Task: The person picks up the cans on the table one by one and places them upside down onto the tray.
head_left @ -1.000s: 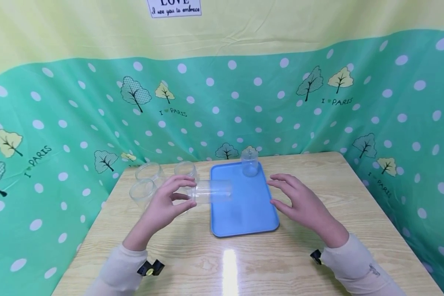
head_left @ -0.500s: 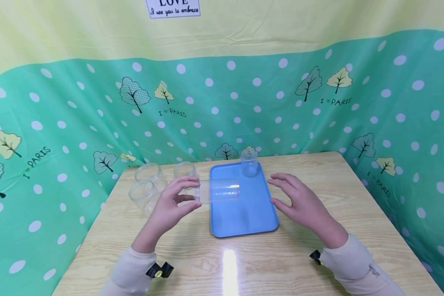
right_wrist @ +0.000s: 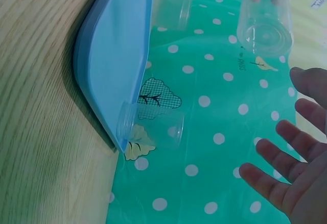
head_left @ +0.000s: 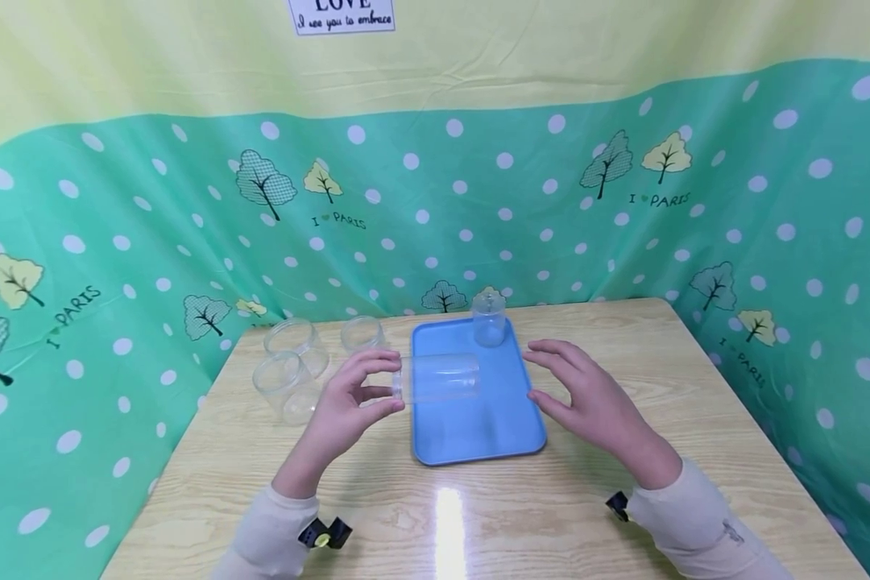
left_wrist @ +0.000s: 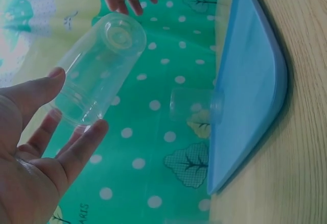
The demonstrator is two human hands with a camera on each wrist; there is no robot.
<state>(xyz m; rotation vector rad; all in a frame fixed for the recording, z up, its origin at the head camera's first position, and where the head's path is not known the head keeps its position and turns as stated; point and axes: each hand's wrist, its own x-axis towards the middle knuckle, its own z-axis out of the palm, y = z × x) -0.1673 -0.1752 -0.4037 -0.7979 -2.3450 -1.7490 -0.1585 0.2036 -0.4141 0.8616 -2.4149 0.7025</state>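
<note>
My left hand point(head_left: 355, 403) grips a tall clear plastic jar point(head_left: 441, 377) by its left end, thumb on one side and fingers on the other. The jar lies sideways above the blue tray point(head_left: 471, 427), its round base point(left_wrist: 120, 34) pointing toward my right hand. My right hand point(head_left: 593, 395) is held off the tray's right edge, fingers spread and nothing in them. Its fingers point(right_wrist: 271, 183) are apart from the jar in the right wrist view. A smaller clear jar point(head_left: 489, 318) stands at the tray's far right corner.
Several clear containers stand left of the tray on the wooden table point(head_left: 377, 515), among them a wide jar point(head_left: 290, 338), a nearer jar point(head_left: 284, 391) and one behind my left hand point(head_left: 362, 332). A patterned curtain point(head_left: 406, 225) encloses the table's back and sides.
My left hand has moved to the right with the jar, bringing it further over the tray and closer to my right hand. The right hand has stayed nearly still.
</note>
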